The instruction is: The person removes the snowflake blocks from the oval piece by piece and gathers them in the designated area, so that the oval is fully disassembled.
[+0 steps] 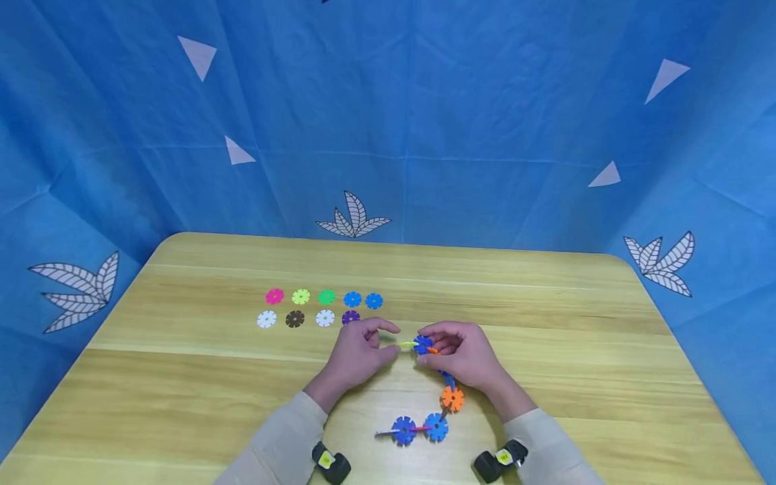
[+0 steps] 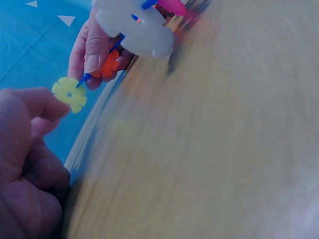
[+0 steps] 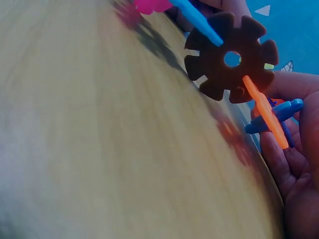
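A curved chain of slotted plastic snowflake discs hangs together in front of me. My right hand [image 1: 463, 350] pinches its upper end at a dark blue disc [image 1: 423, 345], with an orange disc [image 2: 107, 64] joined beside it. A yellow-green disc [image 2: 70, 94] is slotted onto the dark blue one and appears edge-on in the head view. Thumb and index finger parted, my left hand [image 1: 360, 350] is right at that yellow-green disc's outer edge. Down the chain come another orange disc [image 1: 453, 399], a brown disc [image 3: 229, 55], a blue disc [image 1: 436, 427] and, at the tail, a white disc [image 2: 134, 30].
Two rows of loose discs lie left of centre, among them a pink disc [image 1: 275, 296], a green disc [image 1: 327, 297] and a purple disc [image 1: 350, 316] close behind my left hand. The wooden table [image 1: 545, 296] ends at a blue curtain [image 1: 485, 135].
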Motion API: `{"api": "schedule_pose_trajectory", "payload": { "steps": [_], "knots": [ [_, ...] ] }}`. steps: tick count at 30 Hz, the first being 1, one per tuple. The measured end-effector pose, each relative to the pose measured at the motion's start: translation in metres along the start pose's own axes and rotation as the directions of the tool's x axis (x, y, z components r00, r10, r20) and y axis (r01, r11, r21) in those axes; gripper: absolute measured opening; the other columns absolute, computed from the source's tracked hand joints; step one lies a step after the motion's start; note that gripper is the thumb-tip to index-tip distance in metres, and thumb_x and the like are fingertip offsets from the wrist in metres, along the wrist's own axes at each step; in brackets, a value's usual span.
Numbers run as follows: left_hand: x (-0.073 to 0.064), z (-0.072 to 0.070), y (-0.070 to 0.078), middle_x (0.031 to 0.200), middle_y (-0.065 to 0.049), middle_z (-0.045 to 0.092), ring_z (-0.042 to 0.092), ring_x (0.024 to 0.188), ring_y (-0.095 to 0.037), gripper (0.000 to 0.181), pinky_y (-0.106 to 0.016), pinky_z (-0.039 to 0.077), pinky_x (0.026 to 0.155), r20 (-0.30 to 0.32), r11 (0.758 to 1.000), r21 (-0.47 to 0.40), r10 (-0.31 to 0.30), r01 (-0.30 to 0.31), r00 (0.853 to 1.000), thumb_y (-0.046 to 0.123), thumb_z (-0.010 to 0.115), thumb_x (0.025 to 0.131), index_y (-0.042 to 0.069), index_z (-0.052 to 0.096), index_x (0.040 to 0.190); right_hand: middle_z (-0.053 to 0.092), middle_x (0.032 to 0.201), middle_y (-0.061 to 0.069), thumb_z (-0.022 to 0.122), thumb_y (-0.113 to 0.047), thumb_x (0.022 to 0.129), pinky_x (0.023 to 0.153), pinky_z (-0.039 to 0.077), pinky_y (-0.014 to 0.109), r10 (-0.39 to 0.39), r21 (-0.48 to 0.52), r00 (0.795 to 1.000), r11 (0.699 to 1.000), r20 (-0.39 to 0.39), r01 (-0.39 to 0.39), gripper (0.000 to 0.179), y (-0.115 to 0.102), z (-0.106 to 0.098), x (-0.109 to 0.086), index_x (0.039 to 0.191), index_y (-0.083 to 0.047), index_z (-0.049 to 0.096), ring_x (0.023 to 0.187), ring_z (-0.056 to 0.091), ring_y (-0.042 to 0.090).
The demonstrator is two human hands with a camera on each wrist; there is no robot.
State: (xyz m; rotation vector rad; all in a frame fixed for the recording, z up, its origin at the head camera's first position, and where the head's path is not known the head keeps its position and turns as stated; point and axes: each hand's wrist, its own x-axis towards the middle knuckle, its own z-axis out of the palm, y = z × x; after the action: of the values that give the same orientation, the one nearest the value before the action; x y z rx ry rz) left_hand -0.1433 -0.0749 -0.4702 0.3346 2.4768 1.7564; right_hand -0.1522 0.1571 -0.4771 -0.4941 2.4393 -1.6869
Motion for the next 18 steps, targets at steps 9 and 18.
{"api": "schedule_pose_trajectory", "payload": {
  "steps": [9,18],
  "knots": [
    [-0.001,0.003,0.001,0.052,0.007,0.039,0.034,0.046,-0.005,0.019,-0.023,0.037,0.048,0.035,1.000,0.018,0.019,-0.020,0.999,0.006,0.076,0.083,0.010,0.076,0.102,0.069,0.088,0.011,0.084,0.000,0.077,0.070,0.055,0.030,0.018,-0.019,0.999,1.000,0.030,-0.017,0.034,-0.033,-0.002,-0.005,0.109,0.003,0.073,0.078,0.065,0.026],
    [-0.001,0.004,0.003,0.051,0.007,0.039,0.033,0.045,-0.006,0.012,-0.022,0.033,0.046,0.032,0.998,0.053,0.043,-0.045,0.999,0.005,0.074,0.086,0.014,0.076,0.094,0.069,0.087,0.010,0.082,-0.001,0.080,0.068,0.054,0.029,0.040,-0.023,0.999,0.999,0.021,-0.040,0.030,-0.042,-0.001,-0.005,0.108,0.003,0.073,0.076,0.064,0.025]
  ]
}}
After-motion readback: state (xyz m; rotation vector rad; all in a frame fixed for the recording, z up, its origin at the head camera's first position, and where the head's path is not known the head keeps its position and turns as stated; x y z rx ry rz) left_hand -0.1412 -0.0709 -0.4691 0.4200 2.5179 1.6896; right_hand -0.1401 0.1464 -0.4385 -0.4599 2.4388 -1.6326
